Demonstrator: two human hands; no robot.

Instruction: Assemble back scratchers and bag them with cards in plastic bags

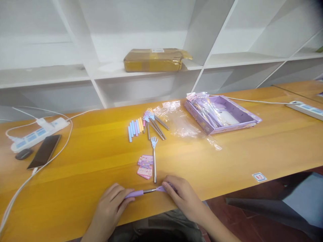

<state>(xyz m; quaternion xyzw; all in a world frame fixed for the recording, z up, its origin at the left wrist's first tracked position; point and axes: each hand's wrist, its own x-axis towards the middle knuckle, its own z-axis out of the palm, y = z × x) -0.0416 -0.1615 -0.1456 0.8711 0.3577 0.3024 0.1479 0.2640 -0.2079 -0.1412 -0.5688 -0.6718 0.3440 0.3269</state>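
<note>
Low over the table's front edge, a purple telescopic back scratcher lies crosswise between my hands. My left hand is closed around its purple handle grip. At the other end, my right hand pinches the purple scratcher head, whose tip is mostly hidden by the fingers. A short metal section shows between the two purple parts. Just beyond my hands lies a blue-headed back scratcher with a bare metal rod. Left of it are several pink and purple printed cards, partly overlapping.
Farther back are a row of pastel handle sleeves, a pile of metal-rod scratchers and clear plastic wrappers. A purple box holds packaged pieces. At left lie a phone, cables and a power strip. A carton sits on the shelf.
</note>
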